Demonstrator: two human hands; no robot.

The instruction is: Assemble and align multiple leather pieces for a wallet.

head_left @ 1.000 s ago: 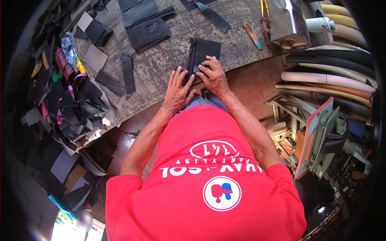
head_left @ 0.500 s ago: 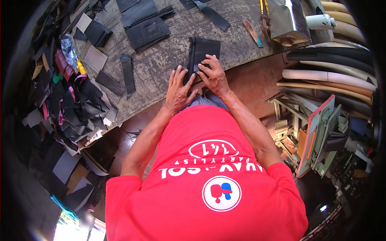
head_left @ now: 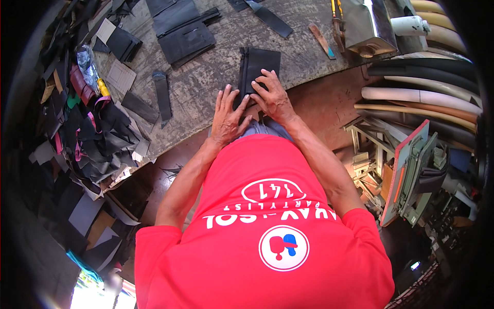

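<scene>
A black leather piece (head_left: pixel 263 61), with a folded strip along its left side, lies at the near edge of the worktable. My left hand (head_left: pixel 226 116) rests at its lower left corner, fingers stretched and spread, one fingertip touching the leather. On the lower right part lies my right hand (head_left: pixel 274 98), its fingers apart and slightly bent, pressing the surface from above. The fingertips nearest each other almost meet at the strip's lower end. My fingers partly cover the leather's near edge.
Left of the leather lie a dark strip (head_left: pixel 162 96) and heaped scraps (head_left: pixel 98 134). Beyond are stacked black leather pieces (head_left: pixel 188 41). A wood-handled tool (head_left: pixel 321 41) and metal can (head_left: pixel 368 31) stand far right. Rolled material (head_left: pixel 419 98) is stacked at right, above red-edged boards (head_left: pixel 406 165).
Both hands stay nearly where they were on the leather piece. The table and its things have shifted very slightly left in the picture.
</scene>
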